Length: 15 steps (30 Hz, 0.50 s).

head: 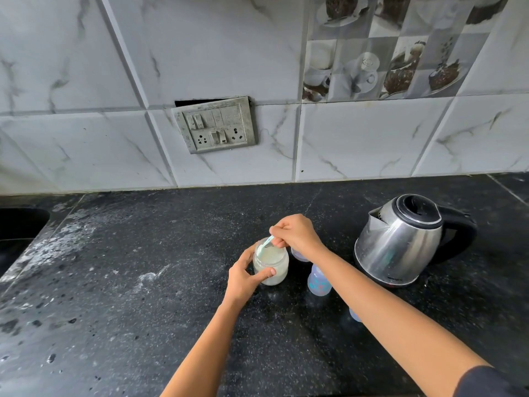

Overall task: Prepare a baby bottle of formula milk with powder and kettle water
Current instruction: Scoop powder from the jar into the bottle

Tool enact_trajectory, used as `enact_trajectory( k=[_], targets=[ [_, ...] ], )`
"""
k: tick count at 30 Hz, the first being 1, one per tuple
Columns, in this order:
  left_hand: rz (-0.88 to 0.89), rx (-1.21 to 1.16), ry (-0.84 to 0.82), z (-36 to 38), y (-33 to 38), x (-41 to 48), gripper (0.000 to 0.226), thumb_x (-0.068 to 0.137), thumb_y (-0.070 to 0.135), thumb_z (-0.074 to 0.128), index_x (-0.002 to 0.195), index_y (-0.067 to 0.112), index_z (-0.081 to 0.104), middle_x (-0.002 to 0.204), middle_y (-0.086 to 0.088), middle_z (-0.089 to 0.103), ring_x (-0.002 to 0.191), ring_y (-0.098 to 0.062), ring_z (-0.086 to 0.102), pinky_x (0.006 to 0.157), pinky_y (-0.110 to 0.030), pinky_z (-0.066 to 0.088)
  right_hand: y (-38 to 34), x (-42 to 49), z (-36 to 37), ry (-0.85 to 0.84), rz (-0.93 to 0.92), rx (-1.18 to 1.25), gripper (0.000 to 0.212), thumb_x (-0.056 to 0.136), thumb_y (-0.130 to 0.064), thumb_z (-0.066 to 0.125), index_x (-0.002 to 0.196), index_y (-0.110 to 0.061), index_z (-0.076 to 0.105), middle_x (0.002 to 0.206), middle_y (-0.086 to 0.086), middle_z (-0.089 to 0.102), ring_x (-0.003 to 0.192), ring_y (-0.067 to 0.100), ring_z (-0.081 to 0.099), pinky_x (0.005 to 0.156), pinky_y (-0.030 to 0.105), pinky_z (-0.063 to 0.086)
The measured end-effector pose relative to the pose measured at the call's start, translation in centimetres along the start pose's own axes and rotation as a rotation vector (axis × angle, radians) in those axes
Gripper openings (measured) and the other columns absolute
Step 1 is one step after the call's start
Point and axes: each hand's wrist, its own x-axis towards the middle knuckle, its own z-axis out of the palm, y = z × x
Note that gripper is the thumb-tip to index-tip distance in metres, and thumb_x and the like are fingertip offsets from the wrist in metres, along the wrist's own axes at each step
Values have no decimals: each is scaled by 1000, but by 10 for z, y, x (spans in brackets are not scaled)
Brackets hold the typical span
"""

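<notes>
The left hand [246, 277] grips a small glass jar [274, 263] that stands on the dark speckled surface [143, 282]. Its fingers [267, 273] curl round the jar's near side, with the thumb lying across the front of the glass. The jar holds white powder and its mouth is open.

Above that mouth, the right hand [297, 233] pinches the upper end of a pale blue scoop [264, 245]. This hand's fingers are closed tightly on the handle, and the scoop slants down and to the left so that its lower end sits inside the jar.

A translucent baby bottle [318, 280] with blue print stands just right of the left hand's fingers, beside the jar and partly under the right forearm. A pale bluish piece [299, 255] shows just below the right hand's fingers, mostly hidden by the wrist. Another one [355, 315] peeks out nearer the person from under the forearm. I cannot tell what either is.

A steel kettle [400, 245] with a black handle stands well to the right of both hands, its spout turned towards them. Far to the left of the fingers the edge of a dark sink [20, 224] shows. A grey switch panel [214, 124] sits on the marbled tile wall beyond them.
</notes>
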Motion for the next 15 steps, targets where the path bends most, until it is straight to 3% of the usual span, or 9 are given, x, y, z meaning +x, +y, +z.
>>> enact_trajectory(
  k=[4,15],
  targets=[
    [4,25,1,0,1,-1,65,69,39,82,127,41,52,123,19,61,118,-2,53,100,-30,42,3,-3,-12,8,39,19,10,83,-11,66,81,-5,74,67,10,72,57,12,68,58,18,55],
    [-15,88,-24,-4,11,1,64,69,31,84,124,40,52,121,21,61,114,4,53,101,-26,41,16,-19,-38,43,81,113,8,87,-9,68,92,-5,72,72,7,71,59,10,67,60,19,55]
  ],
)
